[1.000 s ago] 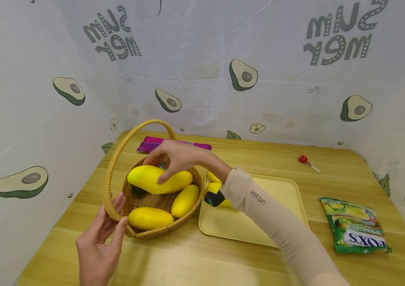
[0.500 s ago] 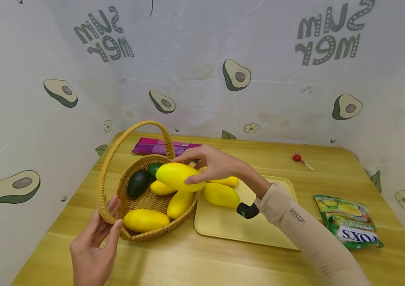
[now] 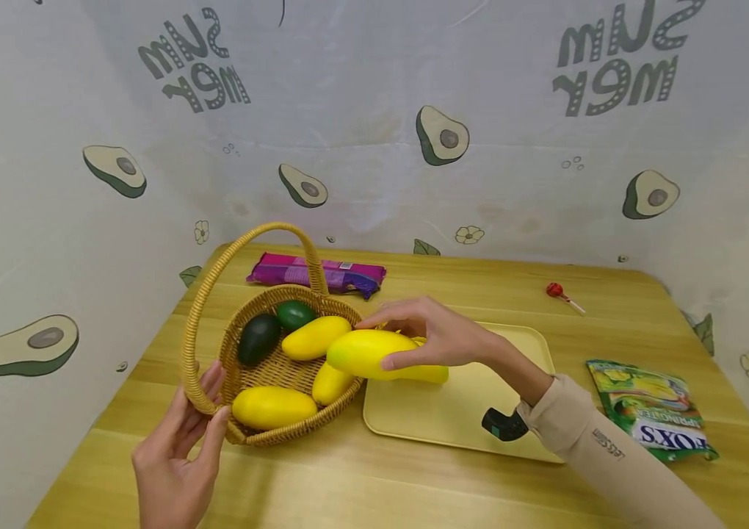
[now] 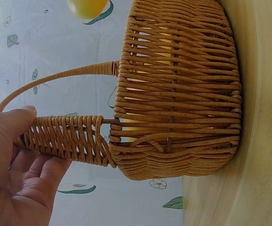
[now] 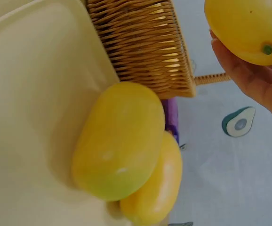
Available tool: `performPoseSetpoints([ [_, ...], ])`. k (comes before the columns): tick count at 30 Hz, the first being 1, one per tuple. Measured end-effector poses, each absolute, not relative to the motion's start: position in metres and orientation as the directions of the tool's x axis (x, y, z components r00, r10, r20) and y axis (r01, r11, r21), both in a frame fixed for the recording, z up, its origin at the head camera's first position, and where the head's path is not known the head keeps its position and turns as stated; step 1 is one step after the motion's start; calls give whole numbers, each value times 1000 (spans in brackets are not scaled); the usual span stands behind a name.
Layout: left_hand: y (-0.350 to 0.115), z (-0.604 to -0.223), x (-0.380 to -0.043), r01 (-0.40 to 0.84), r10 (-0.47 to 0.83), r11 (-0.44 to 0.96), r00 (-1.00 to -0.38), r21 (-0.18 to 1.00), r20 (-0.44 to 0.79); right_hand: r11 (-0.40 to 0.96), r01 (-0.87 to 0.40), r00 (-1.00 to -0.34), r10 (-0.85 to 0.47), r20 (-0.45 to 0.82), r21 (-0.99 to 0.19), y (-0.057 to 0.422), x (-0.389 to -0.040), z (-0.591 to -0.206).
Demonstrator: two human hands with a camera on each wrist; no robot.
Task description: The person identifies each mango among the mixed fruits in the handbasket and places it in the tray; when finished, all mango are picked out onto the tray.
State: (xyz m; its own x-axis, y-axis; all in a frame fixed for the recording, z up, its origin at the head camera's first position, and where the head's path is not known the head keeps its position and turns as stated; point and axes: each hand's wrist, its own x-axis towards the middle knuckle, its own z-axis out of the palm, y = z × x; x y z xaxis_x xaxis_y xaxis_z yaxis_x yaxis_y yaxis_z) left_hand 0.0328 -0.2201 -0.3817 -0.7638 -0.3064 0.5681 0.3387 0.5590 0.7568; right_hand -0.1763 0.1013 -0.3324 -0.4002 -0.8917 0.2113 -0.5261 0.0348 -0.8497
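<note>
With the fingers of the left hand [image 3: 179, 448] gripping the handle [image 3: 191, 334] of the basket [image 5: 140, 42], the right hand [image 3: 440, 334] has its fingers round 1 mango [image 3: 368, 353] raised beside the basket, best lifted clear of the 2 mangoes [image 5: 119, 141] on the tray [image 3: 434, 422].

the held fruit [image 3: 357, 354] is yellow, the backdrop [image 3: 361, 95] avocado-printed.
</note>
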Motion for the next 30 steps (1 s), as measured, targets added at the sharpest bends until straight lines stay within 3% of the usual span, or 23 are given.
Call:
performPoseSetpoints([
  [9, -220, -381, 33, 325, -314, 550, -773, 769, 552, 183, -585, -484, -861, 159, -790, 129, -158, -345],
  [20, -220, -381, 33, 339, -305, 566, -761, 751, 573, 213, -650, -510, -834, 211, -729, 146, -138, -369],
  [26, -220, -381, 33, 329, -309, 553, -772, 765, 555, 230, -751, -503, -806, 311, -620, 146, -124, -384],
  [30, -220, -381, 33, 328, -312, 547, -774, 770, 551, 273, -769, -514, -802, 305, -578, 144, -116, -387],
])
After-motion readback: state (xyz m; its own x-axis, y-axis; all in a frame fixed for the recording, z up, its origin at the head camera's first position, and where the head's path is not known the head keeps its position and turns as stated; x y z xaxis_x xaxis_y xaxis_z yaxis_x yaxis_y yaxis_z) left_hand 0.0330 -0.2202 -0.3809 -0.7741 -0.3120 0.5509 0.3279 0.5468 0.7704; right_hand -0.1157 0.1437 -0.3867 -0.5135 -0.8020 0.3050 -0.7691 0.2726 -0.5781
